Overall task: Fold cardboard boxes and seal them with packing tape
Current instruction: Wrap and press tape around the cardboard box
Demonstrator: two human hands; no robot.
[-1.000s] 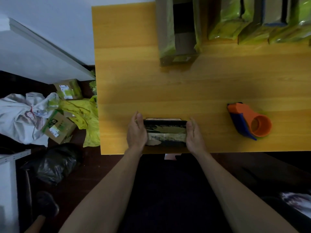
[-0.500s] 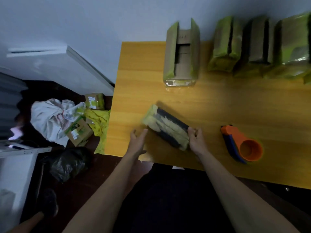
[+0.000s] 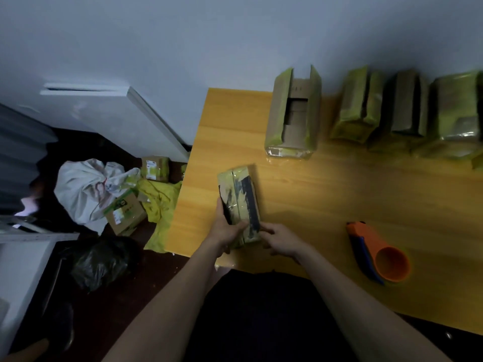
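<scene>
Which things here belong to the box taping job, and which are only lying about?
Job:
- small taped cardboard box, gripped by the left hand, touched by the right hand
- orange and blue tape dispenser
- open cardboard box

Lying about:
- white bag
- black bag
- yellow plastic wrap
</scene>
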